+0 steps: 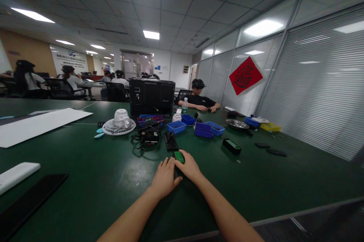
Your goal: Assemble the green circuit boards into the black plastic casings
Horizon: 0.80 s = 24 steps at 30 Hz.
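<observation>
My right hand (189, 166) is closed around a small bright green block-like object (179, 156) at the middle of the table; its exact kind does not show. My left hand (165, 176) lies palm down just left of it, fingers stretched out and close to the object's near left side. Whether those fingers touch it I cannot tell. Just beyond the hands stands a black device (170, 141) with a round upright part on a flat base. Left of that sits a black power supply (149, 139) with tangled cables.
Blue bins (176, 127), a white fan (118, 122) and a black monitor-like case (152, 98) stand farther back. On the right are a black box (231, 146), a metal bowl (237, 124) and flat black pieces (276, 152). A person (200, 98) sits across the table.
</observation>
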### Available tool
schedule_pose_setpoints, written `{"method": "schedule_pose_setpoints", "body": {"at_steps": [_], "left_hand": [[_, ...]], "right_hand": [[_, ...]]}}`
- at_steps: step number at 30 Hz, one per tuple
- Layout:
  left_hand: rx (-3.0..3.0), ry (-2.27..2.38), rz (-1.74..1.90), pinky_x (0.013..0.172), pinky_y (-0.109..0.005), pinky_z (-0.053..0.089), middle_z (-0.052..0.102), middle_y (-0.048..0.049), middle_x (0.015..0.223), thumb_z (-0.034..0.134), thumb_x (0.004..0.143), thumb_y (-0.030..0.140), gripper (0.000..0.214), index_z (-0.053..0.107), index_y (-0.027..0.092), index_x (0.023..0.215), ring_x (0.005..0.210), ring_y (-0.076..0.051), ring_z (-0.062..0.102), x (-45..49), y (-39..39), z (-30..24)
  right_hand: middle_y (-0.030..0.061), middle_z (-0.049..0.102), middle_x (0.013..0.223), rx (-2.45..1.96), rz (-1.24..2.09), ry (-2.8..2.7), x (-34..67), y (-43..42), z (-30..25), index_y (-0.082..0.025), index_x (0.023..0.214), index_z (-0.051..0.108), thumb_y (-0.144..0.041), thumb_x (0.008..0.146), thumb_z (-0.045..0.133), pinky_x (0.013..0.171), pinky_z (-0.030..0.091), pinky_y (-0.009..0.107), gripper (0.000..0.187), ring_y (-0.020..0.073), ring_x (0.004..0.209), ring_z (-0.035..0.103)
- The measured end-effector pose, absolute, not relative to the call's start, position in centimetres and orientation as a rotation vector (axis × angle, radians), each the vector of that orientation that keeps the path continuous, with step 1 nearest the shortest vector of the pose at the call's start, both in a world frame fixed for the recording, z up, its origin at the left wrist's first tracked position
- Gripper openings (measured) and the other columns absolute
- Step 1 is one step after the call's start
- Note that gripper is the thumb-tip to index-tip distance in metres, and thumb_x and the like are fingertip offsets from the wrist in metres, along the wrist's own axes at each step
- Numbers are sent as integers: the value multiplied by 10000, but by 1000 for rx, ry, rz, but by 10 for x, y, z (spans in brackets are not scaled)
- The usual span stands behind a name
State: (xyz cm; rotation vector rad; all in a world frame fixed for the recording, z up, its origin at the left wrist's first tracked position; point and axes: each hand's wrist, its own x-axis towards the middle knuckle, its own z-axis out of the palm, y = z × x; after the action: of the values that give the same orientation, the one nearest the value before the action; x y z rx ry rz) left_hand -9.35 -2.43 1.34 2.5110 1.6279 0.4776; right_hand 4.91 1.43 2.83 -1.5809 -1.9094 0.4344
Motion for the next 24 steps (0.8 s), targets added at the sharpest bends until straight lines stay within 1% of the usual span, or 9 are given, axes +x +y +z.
{"method": "schedule_pose_setpoints", "body": {"at_steps": [2, 5, 9, 12, 14, 17, 22, 24], "left_hand": [[2525, 1640, 493, 1065, -425, 165, 315, -124, 1413, 417, 772, 483, 689, 322, 100, 1338, 1310, -283, 228, -94, -25, 13], [2535, 1639, 516, 1063, -423, 178, 350, -120, 1395, 414, 780, 462, 656, 344, 113, 1330, 1301, -280, 248, -98, -25, 13], [2522, 1641, 524, 1049, -417, 211, 393, -120, 1365, 399, 789, 464, 609, 400, 138, 1303, 1280, -281, 287, -104, -25, 14], [2509, 1644, 510, 1043, -408, 222, 402, -122, 1357, 386, 795, 469, 569, 462, 147, 1258, 1263, -276, 314, -107, -23, 14], [2505, 1641, 512, 1041, -406, 226, 407, -120, 1353, 382, 797, 468, 550, 488, 152, 1235, 1254, -273, 328, -108, -21, 15], [2505, 1628, 526, 1037, -399, 236, 417, -121, 1345, 388, 796, 467, 547, 499, 150, 1227, 1245, -270, 341, -108, -20, 16], [2475, 1626, 528, 1041, -397, 227, 424, -102, 1344, 404, 791, 445, 522, 508, 167, 1220, 1244, -261, 347, -109, -19, 18], [2458, 1627, 523, 1042, -389, 230, 423, -98, 1345, 409, 788, 438, 518, 509, 170, 1220, 1246, -256, 345, -109, -19, 18]], "right_hand": [[107, 545, 1155, -1663, 344, -1986, 43, 9, 30, -191, 1243, 452, -416, 752, 515, 874, 361, 306, 544, 227, 1061, 487], [112, 557, 1126, -1761, 221, -2023, 38, 6, 32, -188, 1245, 446, -360, 771, 475, 843, 371, 310, 505, 233, 1030, 501], [145, 565, 1076, -1892, 21, -2043, 47, 10, 38, -150, 1269, 407, -284, 756, 479, 793, 386, 326, 536, 255, 984, 514], [162, 548, 1076, -2002, -57, -2010, 67, 18, 41, -150, 1299, 361, -296, 776, 468, 748, 396, 324, 553, 261, 972, 519], [161, 528, 1093, -2038, -60, -1974, 81, 22, 40, -160, 1297, 357, -332, 788, 459, 711, 403, 312, 547, 253, 942, 535], [148, 507, 1110, -2054, -9, -1888, 99, 27, 36, -167, 1249, 405, -396, 793, 447, 672, 408, 298, 513, 233, 872, 565], [133, 550, 1068, -2013, 185, -1729, 118, 34, 33, -146, 1158, 495, -453, 799, 428, 722, 406, 278, 477, 217, 909, 566], [132, 572, 1054, -2041, 257, -1687, 127, 37, 34, -151, 1111, 540, -478, 813, 390, 705, 408, 276, 467, 217, 907, 571]]}}
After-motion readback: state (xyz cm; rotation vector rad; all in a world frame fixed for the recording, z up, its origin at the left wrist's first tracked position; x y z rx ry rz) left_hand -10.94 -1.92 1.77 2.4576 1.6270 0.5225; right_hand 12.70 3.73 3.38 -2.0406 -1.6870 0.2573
